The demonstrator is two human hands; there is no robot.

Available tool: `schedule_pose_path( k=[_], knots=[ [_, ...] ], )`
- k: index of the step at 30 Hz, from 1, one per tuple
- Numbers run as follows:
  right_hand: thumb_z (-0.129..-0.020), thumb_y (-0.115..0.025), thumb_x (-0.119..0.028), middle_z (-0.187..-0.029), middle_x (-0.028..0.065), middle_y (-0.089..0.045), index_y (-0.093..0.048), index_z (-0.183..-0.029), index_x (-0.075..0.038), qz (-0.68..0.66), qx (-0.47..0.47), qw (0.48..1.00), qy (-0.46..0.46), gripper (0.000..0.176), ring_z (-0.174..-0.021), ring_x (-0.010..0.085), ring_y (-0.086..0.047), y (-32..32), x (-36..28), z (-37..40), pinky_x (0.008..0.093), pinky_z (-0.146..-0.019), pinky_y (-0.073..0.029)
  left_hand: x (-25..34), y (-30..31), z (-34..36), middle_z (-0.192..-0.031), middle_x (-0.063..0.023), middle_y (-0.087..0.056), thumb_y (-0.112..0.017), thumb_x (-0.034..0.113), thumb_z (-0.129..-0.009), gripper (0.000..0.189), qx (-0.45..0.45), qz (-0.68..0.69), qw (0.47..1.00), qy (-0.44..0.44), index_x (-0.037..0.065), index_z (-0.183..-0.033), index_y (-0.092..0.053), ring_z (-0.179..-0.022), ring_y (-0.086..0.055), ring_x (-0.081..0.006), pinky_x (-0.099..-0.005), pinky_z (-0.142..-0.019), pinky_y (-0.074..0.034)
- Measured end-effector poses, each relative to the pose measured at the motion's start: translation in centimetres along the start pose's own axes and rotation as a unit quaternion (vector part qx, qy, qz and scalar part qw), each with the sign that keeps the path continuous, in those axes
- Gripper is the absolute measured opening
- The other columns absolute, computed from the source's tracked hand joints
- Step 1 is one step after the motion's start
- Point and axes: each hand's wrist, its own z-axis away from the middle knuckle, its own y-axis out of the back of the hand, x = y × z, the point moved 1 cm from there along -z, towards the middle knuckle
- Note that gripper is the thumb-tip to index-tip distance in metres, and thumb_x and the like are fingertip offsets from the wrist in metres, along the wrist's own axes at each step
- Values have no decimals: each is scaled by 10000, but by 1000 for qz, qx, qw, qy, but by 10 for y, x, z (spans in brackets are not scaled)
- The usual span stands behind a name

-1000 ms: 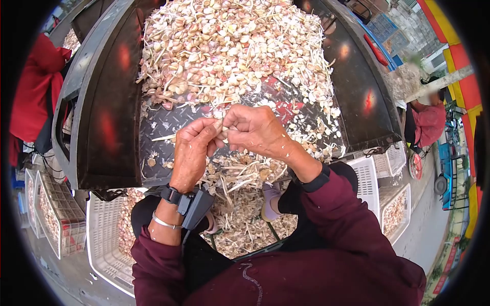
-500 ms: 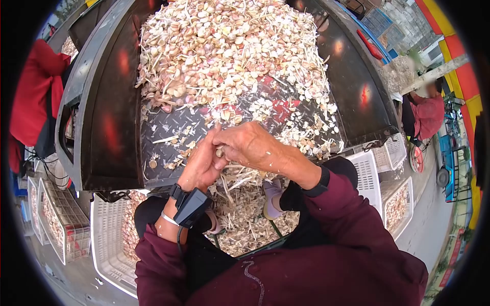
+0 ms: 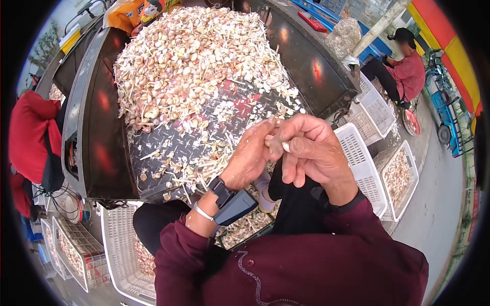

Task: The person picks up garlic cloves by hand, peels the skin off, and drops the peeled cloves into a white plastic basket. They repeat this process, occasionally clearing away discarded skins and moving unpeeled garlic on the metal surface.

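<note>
My left hand (image 3: pixel 248 157) and my right hand (image 3: pixel 319 150) meet in front of me, over the near edge of a metal truck bed. A small white garlic clove (image 3: pixel 286 147) sits in the pinch of my right thumb and forefinger, the other right fingers curling loosely below. My left fingers are closed around a small greyish-brown piece touching the right fingertips; what it is I cannot make out. Beyond the hands lies a large heap of garlic cloves (image 3: pixel 189 61) mixed with stalks and skins, with loose bits scattered on the dark treadplate floor (image 3: pixel 158 141).
White plastic crates (image 3: pixel 360 168) flank me, including one at my left (image 3: pixel 120 239) with garlic. A wire crate (image 3: pixel 76 250) stands farther left. One person in red (image 3: pixel 33 135) is at the left; another (image 3: pixel 408 74) sits at the right. Metal side walls (image 3: pixel 99 122) border the heap.
My view has turned, so the truck bed sits more to the left. Both hands have shifted right in view; the right hand has opened out from a folded posture and its white clove now shows.
</note>
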Motion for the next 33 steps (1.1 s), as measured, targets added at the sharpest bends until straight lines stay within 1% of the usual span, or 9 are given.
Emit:
schedule_pose_path(
  k=[2,7,10,12,20,22,25,30,33],
  knots=[
    [-909,-599,-32,-974,167,-636,-566,-1078,73,80,14,997,8,202,-716,213,-702,-24,-15,25,267,-606,-598,-33,-23,-17,-1487,-127,-301,-534,425,-935,716,-128,-187,972,-63,-8,-1447,-283,-1360,-326,-236,-352,-1118,-288],
    [-869,-624,18,-942,226,-647,-602,-981,95,360,2,932,41,138,-734,283,-712,-25,-9,35,285,-530,-602,-82,-29,-32,-1488,-157,-310,-398,539,-962,768,-207,-97,970,-85,13,-1482,-192,-1378,-320,-271,-375,-1147,-250],
    [-801,-680,14,-945,152,-663,-645,-994,17,682,-8,712,167,196,-751,246,-698,-10,0,23,314,-628,-551,-70,6,-16,-1384,-173,-425,-475,479,-943,709,-108,-49,992,-51,31,-1459,-287,-1278,-446,-287,-398,-1076,-365],
    [-797,-694,-46,-974,143,-659,-646,-1036,-18,680,8,719,143,245,-801,279,-674,-4,20,7,345,-710,-526,-32,18,7,-1194,-146,-576,-340,502,-1004,614,47,203,965,157,-30,-1286,-463,-1088,-596,-225,-353,-884,-528],
    [-847,-643,-186,-790,152,-659,-658,-979,10,646,-25,763,10,237,-720,317,-645,35,68,-115,377,-657,-494,18,155,68,-826,-95,-632,-538,284,-974,328,288,149,944,61,-30,-1062,-567,-656,-571,-134,-236,-522,-478],
    [-875,-637,-161,-752,130,-671,-657,-993,21,631,-22,774,-43,218,-796,178,-685,51,97,-152,310,-668,-501,45,175,78,-829,-74,-632,-563,246,-959,252,301,154,941,-8,5,-1030,-583,-644,-565,-115,-182,-483,-419],
    [-843,-661,-156,-744,149,-674,-669,-993,-7,615,-12,786,-62,212,-772,246,-685,74,154,-192,349,-669,-505,81,198,91,-833,-71,-637,-565,225,-957,238,384,103,912,-99,7,-1049,-588,-644,-552,-114,-185,-469,-402],
    [-784,-673,-122,-823,201,-679,-680,-987,-29,787,-27,617,12,223,-798,384,-643,101,211,-222,437,-733,-506,95,207,97,-819,-78,-638,-568,181,-949,227,422,103,890,-140,-8,-1073,-585,-641,-559,-123,-194,-501,-434],
    [-786,-652,-77,-788,151,-683,-677,-953,-4,707,-37,706,2,184,-683,261,-680,108,194,-220,382,-616,-520,91,203,93,-821,-78,-638,-567,165,-945,220,414,96,896,-128,-17,-1068,-585,-641,-559,-124,-201,-516,-444]
  ],
)
